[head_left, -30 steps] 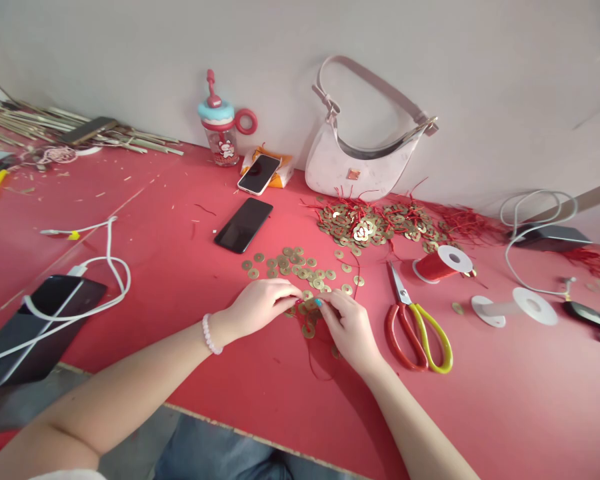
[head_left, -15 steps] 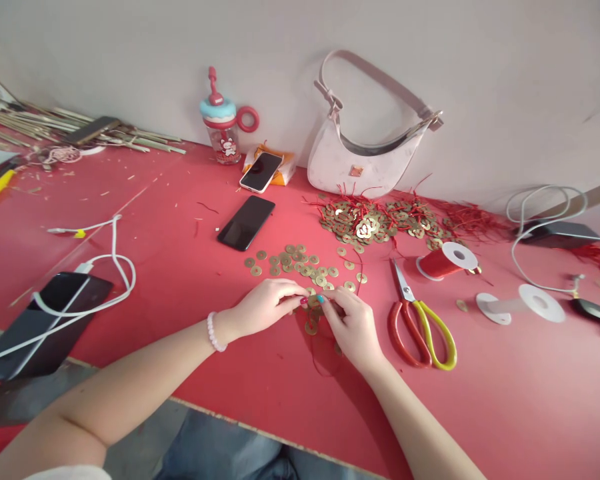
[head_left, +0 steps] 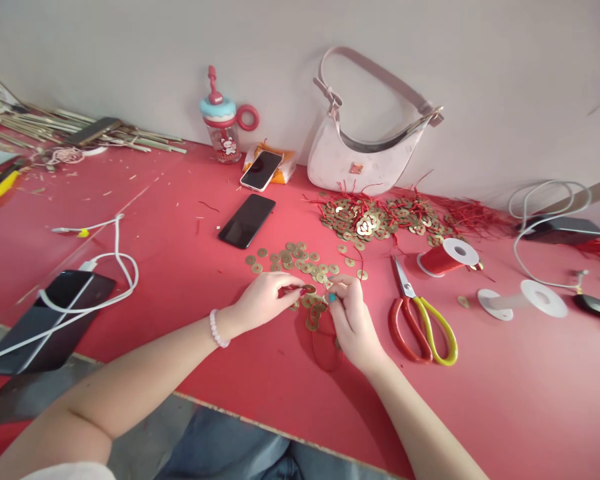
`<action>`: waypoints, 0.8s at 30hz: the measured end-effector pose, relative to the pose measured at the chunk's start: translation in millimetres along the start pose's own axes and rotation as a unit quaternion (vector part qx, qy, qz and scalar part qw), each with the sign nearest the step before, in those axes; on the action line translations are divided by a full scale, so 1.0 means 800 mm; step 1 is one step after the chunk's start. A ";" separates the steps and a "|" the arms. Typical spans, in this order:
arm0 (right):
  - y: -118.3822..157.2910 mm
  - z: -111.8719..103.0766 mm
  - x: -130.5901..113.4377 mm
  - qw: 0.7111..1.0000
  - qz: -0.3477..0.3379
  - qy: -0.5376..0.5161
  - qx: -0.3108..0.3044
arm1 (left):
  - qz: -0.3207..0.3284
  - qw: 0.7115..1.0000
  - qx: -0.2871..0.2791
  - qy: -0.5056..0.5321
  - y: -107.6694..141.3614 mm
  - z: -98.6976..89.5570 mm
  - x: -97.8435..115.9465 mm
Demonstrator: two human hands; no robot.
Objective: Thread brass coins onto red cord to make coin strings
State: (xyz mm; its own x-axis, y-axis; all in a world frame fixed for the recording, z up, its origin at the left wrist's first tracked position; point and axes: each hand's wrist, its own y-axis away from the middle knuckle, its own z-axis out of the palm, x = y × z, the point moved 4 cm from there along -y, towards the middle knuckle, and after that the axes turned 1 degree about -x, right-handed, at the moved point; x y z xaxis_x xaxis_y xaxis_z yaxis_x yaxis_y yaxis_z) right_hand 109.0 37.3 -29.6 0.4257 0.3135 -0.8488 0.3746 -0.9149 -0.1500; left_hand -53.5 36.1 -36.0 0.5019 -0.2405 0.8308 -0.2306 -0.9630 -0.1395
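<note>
1. Curves on the red table (head_left: 275,380) as a loop of red cord (head_left: 324,368), nearer than the fingertips.
2. Pinches a brass coin (head_left: 309,289) in the left hand (head_left: 267,300), between thumb and fingers.
3. Curls narrow at the right hand (head_left: 354,323), thumb close to fingers; cannot tell what is gripped.
4. Lies between the hands, just below the fingertips, as a coin cluster (head_left: 311,324); spreads just beyond them as scattered coins (head_left: 300,257).
5. Rests right of the right hand as scissors (head_left: 409,289), blades pointing away; sits farther right as an empty spool (head_left: 517,300) and, slightly beyond, a red spool (head_left: 439,259).
6. Lies well beyond the left hand as a black phone (head_left: 247,221).
7. Heaps beyond the right hand as corded coins (head_left: 367,223), before a pale handbag (head_left: 363,160) against the wall.
</note>
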 end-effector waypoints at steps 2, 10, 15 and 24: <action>0.000 0.001 -0.002 1.000 -0.003 0.023 0.001 | -0.005 1.000 0.018 -0.009 0.000 -0.002 0.000; 0.001 0.011 -0.007 0.998 0.024 0.011 -0.055 | -0.004 0.999 0.032 -0.044 0.000 -0.005 0.004; 0.001 0.012 -0.004 0.997 0.038 -0.008 -0.068 | 0.000 0.998 0.025 -0.052 0.001 -0.004 0.005; 0.003 0.013 -0.004 0.997 0.022 0.003 -0.070 | 0.006 0.998 0.020 -0.053 0.002 -0.002 0.003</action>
State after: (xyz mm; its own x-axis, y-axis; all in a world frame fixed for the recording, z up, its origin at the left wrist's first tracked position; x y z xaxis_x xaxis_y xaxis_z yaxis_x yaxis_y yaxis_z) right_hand 99.8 31.3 -32.6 0.4499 0.2755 -0.8495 0.4665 -0.8837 -0.0395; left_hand -54.0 34.4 -32.9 0.5855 -0.2617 0.7673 -0.2041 -0.9636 -0.1729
